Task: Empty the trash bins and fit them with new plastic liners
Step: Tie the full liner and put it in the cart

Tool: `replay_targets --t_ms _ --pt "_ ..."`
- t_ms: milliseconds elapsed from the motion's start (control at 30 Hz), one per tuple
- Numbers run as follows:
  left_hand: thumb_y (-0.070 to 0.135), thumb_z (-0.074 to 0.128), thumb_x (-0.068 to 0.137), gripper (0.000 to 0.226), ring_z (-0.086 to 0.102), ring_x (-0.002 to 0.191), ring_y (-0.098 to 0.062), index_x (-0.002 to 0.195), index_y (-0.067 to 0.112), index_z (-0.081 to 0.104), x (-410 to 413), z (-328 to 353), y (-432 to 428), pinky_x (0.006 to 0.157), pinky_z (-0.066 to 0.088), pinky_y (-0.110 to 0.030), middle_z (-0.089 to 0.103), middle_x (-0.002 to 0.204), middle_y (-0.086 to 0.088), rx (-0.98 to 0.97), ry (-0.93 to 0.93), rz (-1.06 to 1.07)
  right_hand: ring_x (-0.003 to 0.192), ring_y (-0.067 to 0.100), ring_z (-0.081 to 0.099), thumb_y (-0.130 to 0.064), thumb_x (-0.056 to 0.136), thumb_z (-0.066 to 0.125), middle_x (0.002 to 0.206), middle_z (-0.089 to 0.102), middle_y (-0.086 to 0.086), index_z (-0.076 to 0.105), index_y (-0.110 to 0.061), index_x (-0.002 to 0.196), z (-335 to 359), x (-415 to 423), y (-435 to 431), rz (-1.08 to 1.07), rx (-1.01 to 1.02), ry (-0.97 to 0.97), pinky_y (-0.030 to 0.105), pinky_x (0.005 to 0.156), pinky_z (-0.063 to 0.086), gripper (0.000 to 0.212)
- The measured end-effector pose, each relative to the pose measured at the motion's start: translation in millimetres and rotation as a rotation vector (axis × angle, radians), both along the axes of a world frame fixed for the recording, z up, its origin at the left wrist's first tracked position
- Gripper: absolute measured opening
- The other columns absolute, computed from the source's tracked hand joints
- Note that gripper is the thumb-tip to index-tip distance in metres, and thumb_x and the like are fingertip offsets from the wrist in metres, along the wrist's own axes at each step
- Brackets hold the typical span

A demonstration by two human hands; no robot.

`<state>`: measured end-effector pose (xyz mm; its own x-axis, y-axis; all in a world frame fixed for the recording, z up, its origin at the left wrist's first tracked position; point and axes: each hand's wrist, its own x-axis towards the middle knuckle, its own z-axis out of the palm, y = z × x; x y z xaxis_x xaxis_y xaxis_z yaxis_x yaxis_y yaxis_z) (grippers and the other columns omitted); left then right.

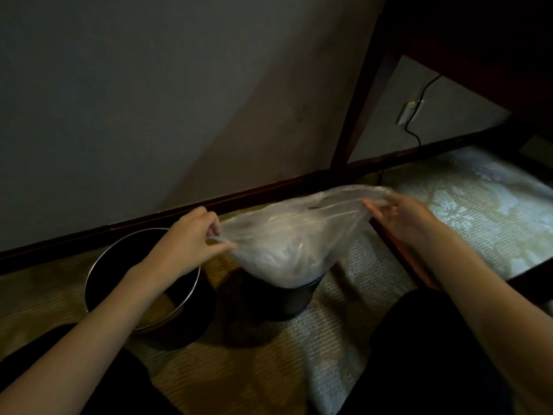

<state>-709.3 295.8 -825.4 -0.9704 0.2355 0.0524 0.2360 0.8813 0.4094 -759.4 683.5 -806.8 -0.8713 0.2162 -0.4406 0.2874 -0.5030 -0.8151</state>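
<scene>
Liner bag (293,235): thin, clear plastic, milky and creased, pulled into a wide flat fan between the two hands. It narrows downward, and its lower part sits in the mouth of the small dark bin (287,301).
Bag contents: pale streaks and a dark fleck show through the film; I cannot tell what they are.
Small dark bin: round, black and upright on the patterned floor mat (329,339). Only its lower wall shows under the bag.
Left hand (191,238): up and to the left of the small bin, thumb and fingertips pinched together on the bag's left edge.
Right hand (401,217): up and to the right of the small bin, fingers curled and gripping the bag's gathered right edge.
Second bin (110,274): just left of the small bin, larger, with a bright metal rim and a dark inside. The left forearm crosses above it.
Baseboard (119,232): a dark strip along the wall behind the small bin.
Table leg (359,94): dark wood, rising behind and to the right of the small bin.
Wall outlet (410,112): far behind and to the right of the small bin, with a black cable (414,136) hanging from it.
</scene>
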Motion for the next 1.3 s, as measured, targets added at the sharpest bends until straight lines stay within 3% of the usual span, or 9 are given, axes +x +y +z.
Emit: replay_targets --t_ms 100,267,400,600,733,933,1067,1200,1300 --pt "0.03 0.071 0.088 0.023 0.054 0.067 -0.01 0.071 0.023 0.056 -1 1 -4 0.06 0.039 -0.02 0.053 0.072 0.004 0.202 0.098 0.115 0.068 0.016 0.074 -0.006 0.097 0.055 0.069 0.073 0.01 0.059 0.002 0.096 8 -4 6 -0.098 0.0 0.094 0.019 0.059 0.057 0.01" --pt "0.028 0.066 0.092 0.027 0.062 0.069 -0.028 0.07 0.012 0.065 -7 10 2 0.071 0.049 -0.045 0.061 0.068 -0.012 0.683 0.013 0.266 0.062 0.013 0.071 -0.008 0.094 0.06 0.074 0.068 0.009 0.062 -0.005 0.089 22 -2 4 -0.035 0.159 0.07 0.019 0.058 0.056 0.006" --pt "0.026 0.071 0.088 0.025 0.06 0.059 -0.01 0.063 0.022 0.068 -9 16 6 0.068 0.05 -0.028 0.058 0.055 0.006 0.996 -0.037 0.301 0.061 0.013 0.068 -0.009 0.093 0.06 0.068 0.062 0.004 0.058 -0.009 0.081 35 -4 8 -0.084 0.377 0.213 0.023 0.061 0.055 0.012" --pt "0.047 0.083 0.068 0.026 0.054 0.062 -0.007 0.071 0.029 0.064 -8 21 -13 0.06 0.041 -0.018 0.056 0.074 0.006 0.256 0.015 0.086 0.054 0.009 0.063 0.0 0.094 0.057 0.074 0.059 0.007 0.054 -0.011 0.081 54 -3 11 -0.074 0.639 0.25 0.019 0.054 0.053 0.018" --pt "0.023 0.082 0.078 0.029 0.052 0.071 -0.005 0.072 0.029 0.054 -11 30 -15 0.065 0.042 -0.025 0.049 0.079 0.01 -0.051 0.133 -0.019 0.05 0.007 0.061 -0.004 0.095 0.059 0.071 0.058 0.007 0.052 -0.011 0.081 58 -6 5 0.002 0.756 0.282 0.019 0.053 0.052 0.018" --pt "0.021 0.072 0.087 0.023 0.047 0.061 -0.006 0.069 0.015 0.059 -14 32 -6 0.058 0.033 -0.016 0.049 0.065 0.003 0.145 0.244 0.134 0.052 0.005 0.062 -0.001 0.094 0.057 0.073 0.058 0.004 0.052 -0.016 0.081 76 -16 2 -0.021 0.801 0.374 0.021 0.056 0.052 0.02" --pt "0.029 0.067 0.09 0.022 0.052 0.064 -0.011 0.07 0.021 0.062 -9 26 -12 0.058 0.039 -0.024 0.054 0.069 0.0 0.252 0.194 0.166 0.052 0.006 0.061 0.012 0.09 0.048 0.071 0.056 0.008 0.054 -0.014 0.078 77 -16 2 0.099 0.859 0.392 0.02 0.055 0.053 0.029" --pt "0.03 0.061 0.096 0.021 0.06 0.072 -0.018 0.077 0.021 0.065 -14 21 -11 0.066 0.049 -0.029 0.057 0.086 -0.002 0.4 0.119 0.211 0.072 0.013 0.065 0.0 0.095 0.053 0.088 0.063 0.007 0.061 -0.017 0.088 84 -17 -1 0.067 0.809 0.381 0.021 0.062 0.054 0.02" --pt "0.03 0.055 0.099 0.027 0.058 0.053 -0.013 0.078 0.015 0.065 -21 15 -1 0.06 0.048 -0.02 0.053 0.083 -0.003 0.549 0.077 0.257 0.087 0.018 0.066 -0.01 0.094 0.059 0.103 0.067 0.012 0.066 -0.017 0.1 77 -14 -4 0.237 0.923 0.337 0.024 0.071 0.053 0.011"
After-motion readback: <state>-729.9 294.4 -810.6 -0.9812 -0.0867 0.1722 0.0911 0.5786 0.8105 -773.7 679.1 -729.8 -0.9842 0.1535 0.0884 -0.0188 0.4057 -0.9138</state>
